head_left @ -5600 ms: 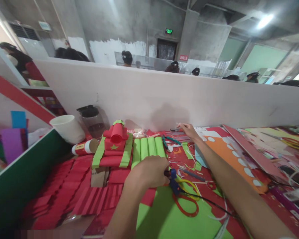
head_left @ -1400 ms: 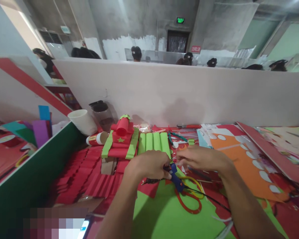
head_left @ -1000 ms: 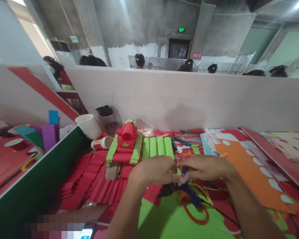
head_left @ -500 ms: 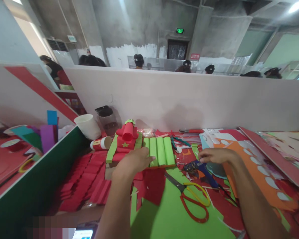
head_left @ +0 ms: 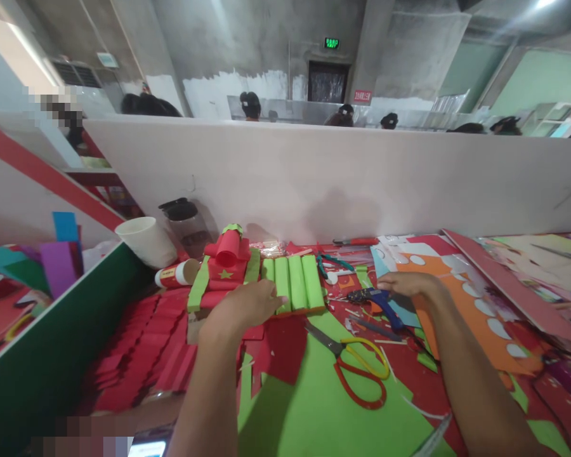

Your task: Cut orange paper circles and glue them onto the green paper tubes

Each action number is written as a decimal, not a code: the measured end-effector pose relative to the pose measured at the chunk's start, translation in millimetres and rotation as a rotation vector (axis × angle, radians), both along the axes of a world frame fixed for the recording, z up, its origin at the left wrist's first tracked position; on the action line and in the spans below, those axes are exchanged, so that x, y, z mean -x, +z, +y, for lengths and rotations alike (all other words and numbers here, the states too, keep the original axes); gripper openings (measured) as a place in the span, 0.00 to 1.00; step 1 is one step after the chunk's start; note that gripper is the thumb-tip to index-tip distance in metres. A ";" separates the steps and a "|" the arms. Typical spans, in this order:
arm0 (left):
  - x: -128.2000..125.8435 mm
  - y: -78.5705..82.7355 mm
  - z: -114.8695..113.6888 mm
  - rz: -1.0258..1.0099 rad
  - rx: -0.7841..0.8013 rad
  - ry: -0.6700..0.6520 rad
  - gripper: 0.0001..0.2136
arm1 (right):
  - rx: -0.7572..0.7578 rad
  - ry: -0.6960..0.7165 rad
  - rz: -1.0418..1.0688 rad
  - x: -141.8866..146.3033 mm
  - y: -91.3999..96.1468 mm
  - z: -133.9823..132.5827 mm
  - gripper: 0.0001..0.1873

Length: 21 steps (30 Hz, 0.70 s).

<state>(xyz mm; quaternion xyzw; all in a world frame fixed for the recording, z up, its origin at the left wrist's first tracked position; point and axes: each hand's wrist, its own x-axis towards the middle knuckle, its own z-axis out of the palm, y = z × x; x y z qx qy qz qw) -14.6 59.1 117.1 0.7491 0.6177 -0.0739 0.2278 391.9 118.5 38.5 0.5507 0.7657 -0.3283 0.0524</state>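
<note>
My left hand (head_left: 250,303) is closed at the left end of a row of green paper rolls (head_left: 297,284), thumb on their front edge. Its fingertips are partly hidden. Just left of it stands a red paper model (head_left: 224,270) with a gold star and green strips at its sides. My right hand (head_left: 409,284) pinches the rear of a blue hot glue gun (head_left: 385,308), whose nozzle points left towards the rolls. Between my forearms, scissors (head_left: 340,349) with one yellow and one red handle lie open on a green sheet (head_left: 285,419).
Folded red paper strips (head_left: 137,343) lie left, beside a green divider (head_left: 66,343). Behind them are a white paper cup (head_left: 147,241), a lidded jug (head_left: 185,222) and a small tub (head_left: 176,274). Teal pliers (head_left: 337,261) and an orange sheet (head_left: 461,317) lie right. A white partition (head_left: 290,178) rises behind.
The glue gun has come up off the table a little in my right hand, uncovering scraps beneath. My left hand stays at the rolls. The whole view has shifted slightly.
</note>
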 end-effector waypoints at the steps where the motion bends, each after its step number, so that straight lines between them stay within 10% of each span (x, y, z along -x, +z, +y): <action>1: -0.6 1.0 -0.8 0.001 0.004 -0.003 0.15 | -0.011 -0.016 -0.009 -0.4 0.2 0.4 0.24; 21: -8.0 24.7 -37.9 0.115 -0.109 0.007 0.12 | -0.174 0.112 -0.127 84.5 68.2 -40.0 0.14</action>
